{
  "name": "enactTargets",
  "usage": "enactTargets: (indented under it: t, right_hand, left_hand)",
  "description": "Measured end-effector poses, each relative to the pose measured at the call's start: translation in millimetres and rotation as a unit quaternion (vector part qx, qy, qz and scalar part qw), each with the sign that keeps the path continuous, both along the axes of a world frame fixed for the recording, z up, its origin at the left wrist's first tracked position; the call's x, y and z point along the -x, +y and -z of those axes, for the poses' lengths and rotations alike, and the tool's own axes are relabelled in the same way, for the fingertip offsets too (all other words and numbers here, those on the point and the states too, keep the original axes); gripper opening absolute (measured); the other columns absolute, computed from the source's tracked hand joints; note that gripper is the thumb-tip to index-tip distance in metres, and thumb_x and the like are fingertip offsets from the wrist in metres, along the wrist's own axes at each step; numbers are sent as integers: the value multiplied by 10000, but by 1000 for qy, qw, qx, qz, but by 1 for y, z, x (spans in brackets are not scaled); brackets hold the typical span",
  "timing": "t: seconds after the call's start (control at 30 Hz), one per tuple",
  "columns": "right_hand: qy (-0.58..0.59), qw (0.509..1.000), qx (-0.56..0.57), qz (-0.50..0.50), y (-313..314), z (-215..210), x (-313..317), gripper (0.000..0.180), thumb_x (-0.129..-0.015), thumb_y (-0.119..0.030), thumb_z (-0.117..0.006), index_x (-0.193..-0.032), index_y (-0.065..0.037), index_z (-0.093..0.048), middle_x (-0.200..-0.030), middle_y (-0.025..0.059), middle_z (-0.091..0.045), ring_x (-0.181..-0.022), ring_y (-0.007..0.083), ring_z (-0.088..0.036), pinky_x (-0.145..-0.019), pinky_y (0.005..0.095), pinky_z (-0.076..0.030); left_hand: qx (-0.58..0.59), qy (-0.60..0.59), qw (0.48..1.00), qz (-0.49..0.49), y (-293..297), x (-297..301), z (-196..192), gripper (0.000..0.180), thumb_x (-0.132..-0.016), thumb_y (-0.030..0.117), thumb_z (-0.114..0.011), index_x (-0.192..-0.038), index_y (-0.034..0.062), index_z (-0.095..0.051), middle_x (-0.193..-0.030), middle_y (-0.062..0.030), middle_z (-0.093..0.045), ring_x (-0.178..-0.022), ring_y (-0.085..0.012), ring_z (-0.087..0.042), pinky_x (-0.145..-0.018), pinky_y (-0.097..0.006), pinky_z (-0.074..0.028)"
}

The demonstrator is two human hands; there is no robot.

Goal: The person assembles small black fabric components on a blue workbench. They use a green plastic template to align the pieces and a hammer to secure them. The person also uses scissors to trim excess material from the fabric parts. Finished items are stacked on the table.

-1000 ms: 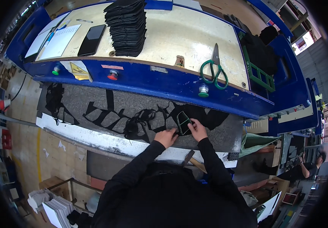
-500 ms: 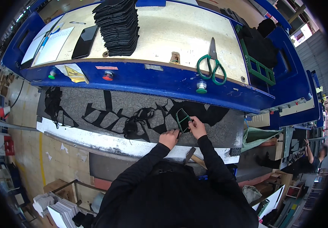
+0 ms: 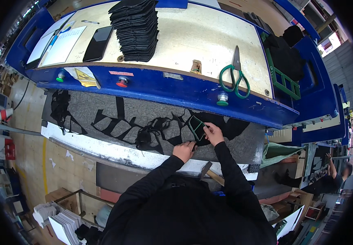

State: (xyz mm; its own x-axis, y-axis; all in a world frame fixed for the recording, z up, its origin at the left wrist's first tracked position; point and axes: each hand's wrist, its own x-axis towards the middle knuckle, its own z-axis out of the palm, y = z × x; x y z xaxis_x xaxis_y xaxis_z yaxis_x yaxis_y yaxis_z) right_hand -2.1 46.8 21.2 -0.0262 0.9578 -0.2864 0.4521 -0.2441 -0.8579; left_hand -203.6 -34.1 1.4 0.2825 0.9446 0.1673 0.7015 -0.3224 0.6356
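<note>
My right hand [image 3: 213,134] has its fingers closed around one side of a small green-edged cutting die [image 3: 193,130], a frame with a crossbar. The die is over black sheet material [image 3: 235,127] on the dark, scored board [image 3: 152,107]. To its lower left, my left hand [image 3: 183,151] rests at the near part of the board, with bent fingers pressed together. What those fingers hold, if anything, is too small to make out. Cut-out black scraps [image 3: 117,127] trail leftward from the die in a tangled strip.
A blue machine beam [image 3: 164,92] with push buttons spans the far side. On its pale top are a stack of black pieces [image 3: 134,34], a phone [image 3: 97,44] and green-handled scissors [image 3: 234,77]. A hammer [image 3: 215,177] lies close to my body. Another person [image 3: 335,173] works far right.
The whole view has shifted slightly. Against the board, my right hand and the die look nearly unmoved; my left hand sits a little further from the die.
</note>
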Motion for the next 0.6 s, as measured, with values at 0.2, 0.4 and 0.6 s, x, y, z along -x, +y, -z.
enactTargets:
  t: [0.2,0.4,0.6]
  right_hand:
    - [23,1000,-5,-4,1,11,-3,303,-996,-210,-655,-1254,-52,-672,-679,23,-627,-544,92,-599,-505,272,-462]
    - [48,999,-11,9,-2,17,-4,307,-1000,-223,-659,-1250,-46,-676,-686,17,-624,-543,85,-587,-498,261,-455]
    - [36,999,1,3,-3,12,-4,288,-1017,-205,-641,-1257,-48,-669,-715,1,-623,-563,67,-576,-508,230,-446]
  left_hand:
    - [77,-8,996,-39,11,3,-12,302,-917,324,-675,-1166,154,-691,-951,-128,-732,-753,-332,-725,-634,-444,-585]
    - [67,9,998,-15,11,3,-13,330,-917,322,-671,-1210,173,-685,-945,-111,-729,-738,-332,-720,-623,-451,-584]
    - [64,10,998,-17,8,1,-12,330,-920,316,-665,-1219,179,-685,-939,-95,-728,-731,-326,-717,-618,-441,-583]
